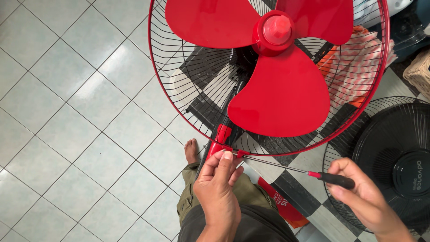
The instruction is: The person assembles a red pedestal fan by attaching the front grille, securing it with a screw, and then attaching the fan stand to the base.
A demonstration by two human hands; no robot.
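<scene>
The left hand (218,188) pinches the red clip (230,152) at the near rim of the red fan guard (268,76), while the right hand (363,197) grasps the screwdriver (291,169), tip at the clip, seemingly mid-fastening, needing steady alignment.

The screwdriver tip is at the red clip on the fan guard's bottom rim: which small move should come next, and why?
Probably turn the screwdriver with the right hand while the left hand steadies the red clip. Its tip appears to sit at the clip on the fan guard, and the left fingers already pinch there.
</scene>
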